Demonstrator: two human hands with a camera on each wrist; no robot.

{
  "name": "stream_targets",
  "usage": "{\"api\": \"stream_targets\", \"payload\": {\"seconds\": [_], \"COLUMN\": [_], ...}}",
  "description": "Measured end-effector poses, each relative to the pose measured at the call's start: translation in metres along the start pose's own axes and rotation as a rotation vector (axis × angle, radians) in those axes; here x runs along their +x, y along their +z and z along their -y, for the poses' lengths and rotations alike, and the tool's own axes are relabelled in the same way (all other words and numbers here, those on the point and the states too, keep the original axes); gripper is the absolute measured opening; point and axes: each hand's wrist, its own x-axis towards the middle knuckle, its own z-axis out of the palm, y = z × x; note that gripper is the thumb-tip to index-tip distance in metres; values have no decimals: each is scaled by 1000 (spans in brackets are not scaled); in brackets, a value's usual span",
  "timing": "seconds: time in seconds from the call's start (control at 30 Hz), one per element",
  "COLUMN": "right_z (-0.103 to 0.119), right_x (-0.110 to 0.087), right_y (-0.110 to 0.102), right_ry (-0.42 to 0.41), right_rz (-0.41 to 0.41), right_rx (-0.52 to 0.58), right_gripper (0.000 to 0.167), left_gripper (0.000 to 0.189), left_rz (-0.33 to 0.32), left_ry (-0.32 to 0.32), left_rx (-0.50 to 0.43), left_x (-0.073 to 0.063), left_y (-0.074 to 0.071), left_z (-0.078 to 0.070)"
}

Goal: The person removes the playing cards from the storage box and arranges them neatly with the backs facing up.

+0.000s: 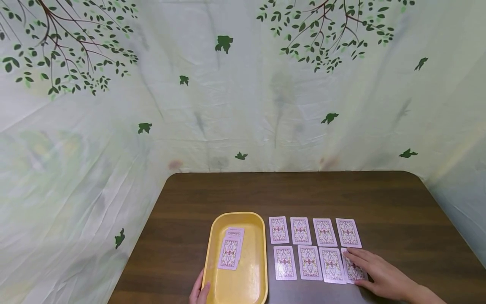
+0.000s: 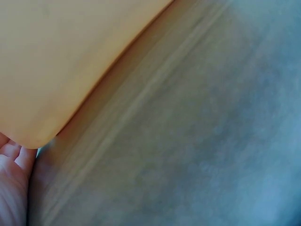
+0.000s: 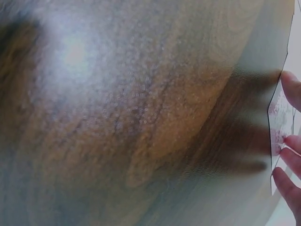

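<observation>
At the wood-grain table, gripping the yellow tray by its left rim with the left hand. With the right hand, spread-fingered, touching the rightmost near-row playing card, lying back-up beneath the fingers.

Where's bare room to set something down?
Bare: the dark brown wood-grain table behind the yellow rectangular tray and purple-patterned rectangular cards, up to its far edge; also right of the cards' back row. Inside the tray, the right side is free. Crowded: the two card rows, tightest at front right, under the right hand.
</observation>
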Motion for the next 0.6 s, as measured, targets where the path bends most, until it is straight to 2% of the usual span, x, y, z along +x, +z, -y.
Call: {"api": "stream_targets", "payload": {"seconds": [0.2,0.3,0.6], "right_z": [1,1,-2], "right_x": [0,0,-1], "right_y": [1,1,3], "right_ry": [52,51,-6], "right_rz": [19,6,-56], "right_rx": [-12,-9,-5], "right_gripper": [67,69,74], "left_gripper": [55,54,55], "left_rz": [42,53,15], "left_ry": [64,92,60], "left_rx": [-24,-25,-1], "left_x": [0,0,0], "left_y": [-1,-1,-1], "left_z": [2,2,1]}}
